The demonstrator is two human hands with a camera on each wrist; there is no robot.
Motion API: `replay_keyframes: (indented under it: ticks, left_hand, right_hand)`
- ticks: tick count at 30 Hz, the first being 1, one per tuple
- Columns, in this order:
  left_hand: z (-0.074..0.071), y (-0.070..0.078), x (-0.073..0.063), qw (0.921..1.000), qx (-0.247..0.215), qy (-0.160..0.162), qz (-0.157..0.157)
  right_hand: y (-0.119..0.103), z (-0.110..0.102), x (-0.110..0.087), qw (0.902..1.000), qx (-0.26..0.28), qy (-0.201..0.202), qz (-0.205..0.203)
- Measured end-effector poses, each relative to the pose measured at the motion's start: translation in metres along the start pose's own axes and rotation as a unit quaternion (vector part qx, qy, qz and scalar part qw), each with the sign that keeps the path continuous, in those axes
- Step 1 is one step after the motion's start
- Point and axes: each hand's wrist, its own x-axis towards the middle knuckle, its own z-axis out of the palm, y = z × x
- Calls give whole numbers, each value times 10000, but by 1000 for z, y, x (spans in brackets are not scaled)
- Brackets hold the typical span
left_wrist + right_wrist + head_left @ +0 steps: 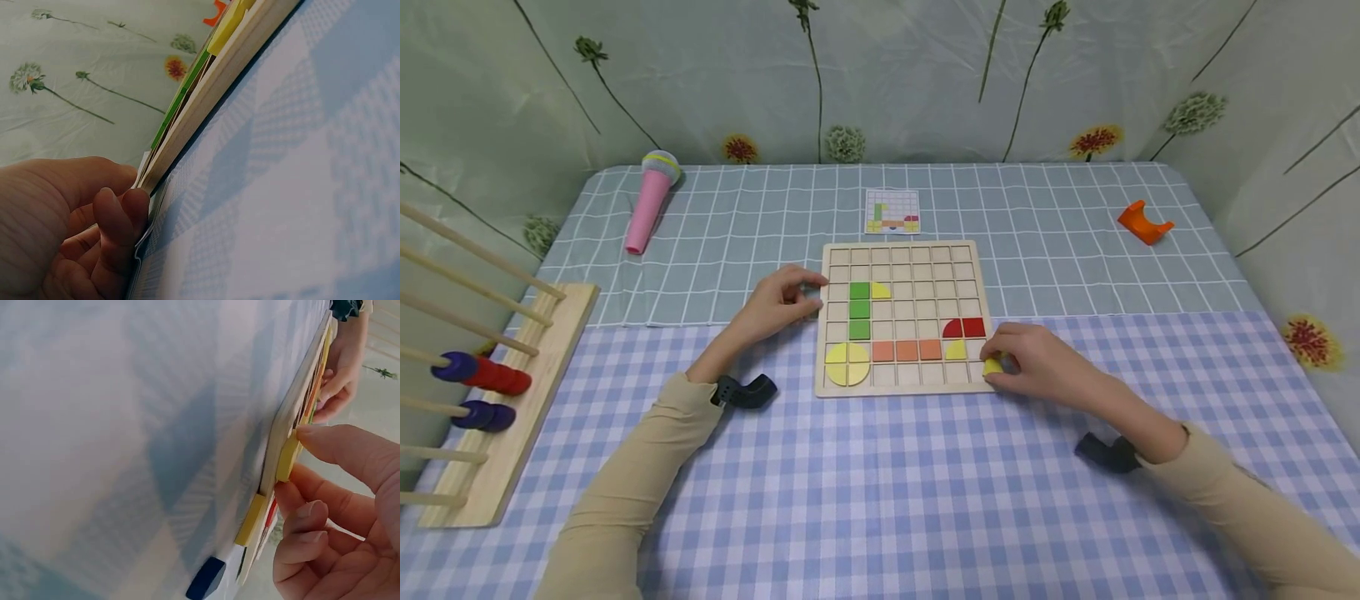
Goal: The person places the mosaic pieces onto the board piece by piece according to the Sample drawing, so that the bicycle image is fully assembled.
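Note:
A wooden grid board (910,383) lies on the cloth, holding green squares (860,309), orange squares (907,350), red pieces (973,327) and yellow quarter-circles (847,364). My left hand (781,298) touches the board's left edge with thumb and fingertips set apart along it. At the lower right corner, my right hand (1033,358) pinches a yellow block (287,459) between thumb and fingers. Beside it in the right wrist view are another yellow block (251,519) and a dark blue block (206,578); the hand hides that blue block in the head view.
A pattern card (892,212) lies behind the board. A pink toy microphone (651,202) is at the back left, an orange curved piece (1145,223) at the back right. A wooden rack (550,367) with red and blue rings stands at the left.

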Motion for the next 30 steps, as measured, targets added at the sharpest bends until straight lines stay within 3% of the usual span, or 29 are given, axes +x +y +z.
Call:
replay_keyframes:
  ticks: [4, 10, 13, 30]
  left_hand:
    - [0, 1, 0, 10000, 26, -44, 13]
    - [0, 2, 0, 10000, 65, -10, 4]
    - [-1, 2, 0, 10000, 68, 7, 0]
    - [-1, -2, 1, 10000, -23, 1, 76]
  right_hand:
    - [2, -5, -2, 9996, 135, -221, -127]
    - [8, -12, -6, 9955, 333, -345, -823]
    - [9, -11, -4, 9943, 304, -350, -965]
    - [0, 0, 5, 9983, -357, 21, -465]
